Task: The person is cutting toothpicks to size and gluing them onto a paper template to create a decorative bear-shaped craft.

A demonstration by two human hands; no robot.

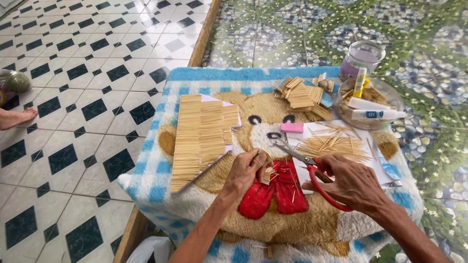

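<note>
Tiled floor is seen around a worktop (195, 204) draped in a fleecy bear-print blanket. Thin, light, brittle wooden sticks (267, 174) are pinched near their ends by the left hand (247, 170); red-handled steel scissors (312, 168) are gripped by the right hand (353, 184).

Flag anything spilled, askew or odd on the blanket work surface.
Small stick offcuts lie scattered over the red bow of the bear blanket, below the left hand and the red-handled scissors in the right hand. The loose sticks on the white sheet lie fanned and crossed, unlike the neat stick panel.
</note>
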